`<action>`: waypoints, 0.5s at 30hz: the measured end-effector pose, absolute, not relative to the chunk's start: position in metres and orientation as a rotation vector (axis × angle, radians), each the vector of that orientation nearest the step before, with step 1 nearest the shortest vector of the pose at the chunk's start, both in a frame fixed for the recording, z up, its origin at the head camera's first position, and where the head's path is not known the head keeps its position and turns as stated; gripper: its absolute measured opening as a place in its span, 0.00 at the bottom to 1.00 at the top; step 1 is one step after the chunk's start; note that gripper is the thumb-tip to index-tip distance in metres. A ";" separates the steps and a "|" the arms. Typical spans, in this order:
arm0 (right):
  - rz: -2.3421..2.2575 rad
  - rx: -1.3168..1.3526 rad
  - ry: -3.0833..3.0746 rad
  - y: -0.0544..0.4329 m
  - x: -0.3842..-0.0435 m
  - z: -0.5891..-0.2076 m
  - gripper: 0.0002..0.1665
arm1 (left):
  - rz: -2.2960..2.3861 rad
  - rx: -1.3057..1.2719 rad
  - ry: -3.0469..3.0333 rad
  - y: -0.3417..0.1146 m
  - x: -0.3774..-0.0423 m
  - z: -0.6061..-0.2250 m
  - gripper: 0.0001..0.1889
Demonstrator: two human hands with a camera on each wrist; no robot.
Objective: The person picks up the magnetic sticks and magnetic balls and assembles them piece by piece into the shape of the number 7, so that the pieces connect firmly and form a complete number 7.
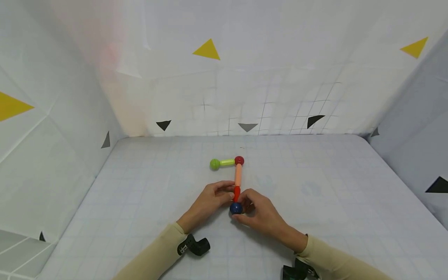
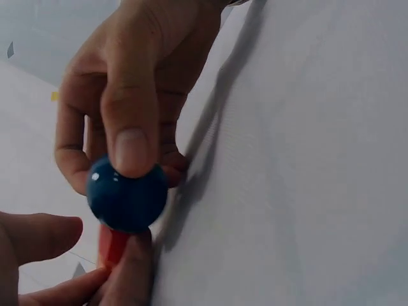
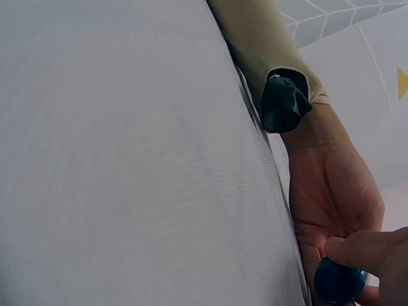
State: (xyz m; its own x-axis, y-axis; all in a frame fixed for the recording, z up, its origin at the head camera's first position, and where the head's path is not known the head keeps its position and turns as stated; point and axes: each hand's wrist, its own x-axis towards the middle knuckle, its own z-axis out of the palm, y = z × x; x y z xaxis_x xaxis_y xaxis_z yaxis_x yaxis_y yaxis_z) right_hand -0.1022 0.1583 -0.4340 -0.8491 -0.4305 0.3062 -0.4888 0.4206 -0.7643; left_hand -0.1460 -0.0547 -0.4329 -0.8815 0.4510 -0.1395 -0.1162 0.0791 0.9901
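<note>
A joined chain of coloured toy rods and balls lies on the table. My right hand (image 1: pixel 260 212) pinches the dark blue ball (image 1: pixel 236 208) at its near end, thumb on the ball's near side. Just beyond the ball, my left hand (image 1: pixel 211 198) holds the short red rod (image 1: pixel 237 193) with its fingertips. In the left wrist view the blue ball (image 2: pixel 127 196) hides part of the red rod (image 2: pixel 113 245). A peach rod (image 1: pixel 238 175) runs on from the red one to a dark red ball (image 1: pixel 239 160). From there a yellow-green rod (image 1: pixel 227 162) leads left to a green ball (image 1: pixel 215 164).
The white gridded table (image 1: pixel 332 194) meets a white back wall (image 1: pixel 280 89) and side walls marked with yellow and dark triangles. Black wrist devices (image 1: pixel 199 246) sit at the sleeve cuffs, close above the tabletop.
</note>
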 end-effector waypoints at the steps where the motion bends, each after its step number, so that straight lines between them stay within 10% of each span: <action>1: 1.429 0.841 -2.594 0.158 -0.102 -0.434 0.26 | 1.849 0.325 1.956 -0.055 -0.146 -0.432 0.23; 15: 1.400 0.822 -2.620 0.158 -0.102 -0.436 0.26 | 1.680 0.373 2.120 -0.058 -0.149 -0.420 0.18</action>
